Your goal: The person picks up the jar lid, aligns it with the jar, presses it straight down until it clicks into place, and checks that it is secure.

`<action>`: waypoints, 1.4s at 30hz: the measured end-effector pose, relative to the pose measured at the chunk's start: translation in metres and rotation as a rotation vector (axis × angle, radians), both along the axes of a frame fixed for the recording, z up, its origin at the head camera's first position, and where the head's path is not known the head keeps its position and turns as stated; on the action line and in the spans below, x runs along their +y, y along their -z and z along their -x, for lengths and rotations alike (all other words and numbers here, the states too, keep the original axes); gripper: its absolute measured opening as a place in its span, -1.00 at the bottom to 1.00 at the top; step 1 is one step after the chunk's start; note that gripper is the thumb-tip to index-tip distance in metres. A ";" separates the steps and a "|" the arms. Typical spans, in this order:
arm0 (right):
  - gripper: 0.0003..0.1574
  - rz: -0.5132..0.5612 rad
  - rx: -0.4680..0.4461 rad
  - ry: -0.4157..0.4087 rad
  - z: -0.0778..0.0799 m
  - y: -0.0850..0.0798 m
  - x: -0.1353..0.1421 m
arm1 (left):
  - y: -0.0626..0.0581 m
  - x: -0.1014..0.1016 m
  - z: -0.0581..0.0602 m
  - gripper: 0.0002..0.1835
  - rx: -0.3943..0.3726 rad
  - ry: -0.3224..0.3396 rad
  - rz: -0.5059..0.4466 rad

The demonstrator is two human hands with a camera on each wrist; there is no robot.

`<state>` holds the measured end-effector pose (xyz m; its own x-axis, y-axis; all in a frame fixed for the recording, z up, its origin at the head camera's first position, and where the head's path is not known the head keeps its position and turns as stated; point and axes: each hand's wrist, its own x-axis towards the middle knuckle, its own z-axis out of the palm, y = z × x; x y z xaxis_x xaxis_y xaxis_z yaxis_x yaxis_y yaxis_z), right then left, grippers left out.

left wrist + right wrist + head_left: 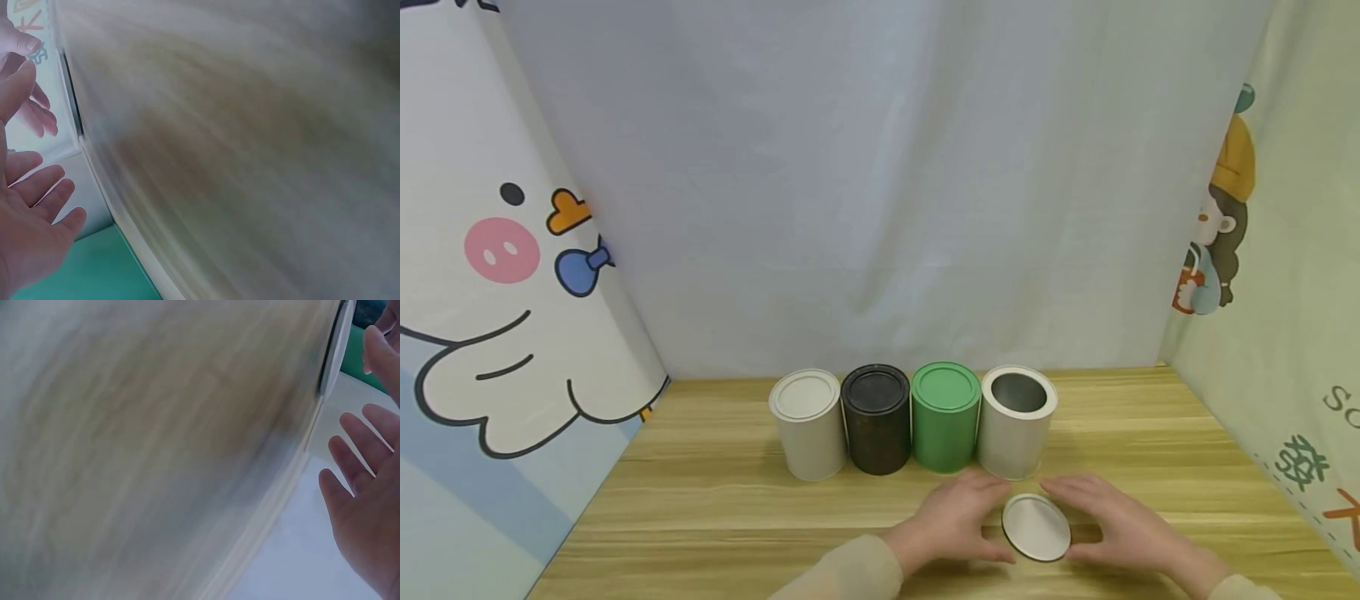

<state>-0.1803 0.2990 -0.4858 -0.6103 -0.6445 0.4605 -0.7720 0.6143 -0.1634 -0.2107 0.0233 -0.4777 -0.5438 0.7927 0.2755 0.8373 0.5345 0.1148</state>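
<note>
A round whitish lid (1036,527) lies on the wooden table, in front of an open white can (1013,446). My left hand (953,518) is on the lid's left side, fingers loosely extended and thumb apart. On the other side, my right hand (1116,529) faces it in a similar pose. Both wrist views show spread fingers holding nothing, on the left hand (37,231) and the right hand (372,506). The lid appears edge-on in the right wrist view, a thin disc (338,350) low over the tabletop. Whether any fingertip touches it, I cannot tell.
Left of the open can, in a close row, stand a green can (946,433), a black can (880,437) and a white can (812,446), each with its top covered. Behind them hangs a pale curtain (880,208). Printed cloths (1292,333) flank the wooden table (715,500).
</note>
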 end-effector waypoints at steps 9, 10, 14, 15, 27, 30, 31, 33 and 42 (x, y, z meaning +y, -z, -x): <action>0.00 -0.024 -0.038 -0.002 0.003 0.006 0.008 | 0.004 0.006 0.000 -0.25 -0.020 0.015 0.002; 0.00 -0.026 -0.044 -0.002 0.004 0.006 0.008 | 0.004 0.006 0.001 -0.25 -0.018 0.015 0.003; -0.01 -0.035 -0.050 0.001 0.005 0.007 0.009 | 0.005 0.007 0.001 -0.25 -0.019 0.020 0.003; -0.01 -0.037 -0.054 -0.001 0.005 0.007 0.009 | 0.005 0.008 0.002 -0.25 -0.024 0.022 0.001; -0.01 -0.047 -0.073 -0.052 0.010 0.011 0.007 | 0.007 0.008 0.009 -0.42 -0.076 0.026 0.030; -0.01 -0.038 -0.062 -0.079 0.012 0.013 0.006 | 0.008 0.009 0.010 -0.44 -0.078 0.023 0.034; -0.01 -0.036 -0.057 -0.085 0.013 0.014 0.005 | 0.009 0.009 0.011 -0.45 -0.078 0.022 0.035; -0.01 -0.033 -0.048 -0.096 0.014 0.015 0.003 | 0.009 0.009 0.011 -0.47 -0.080 0.020 0.038; -0.03 -0.030 -0.021 -0.109 0.016 0.016 -0.003 | 0.010 0.008 0.014 -0.56 -0.055 0.055 0.035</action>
<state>-0.1963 0.2956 -0.5023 -0.5456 -0.7206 0.4279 -0.8308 0.5321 -0.1633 -0.2245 0.0313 -0.4880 -0.5123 0.8307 0.2180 0.8587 0.4919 0.1435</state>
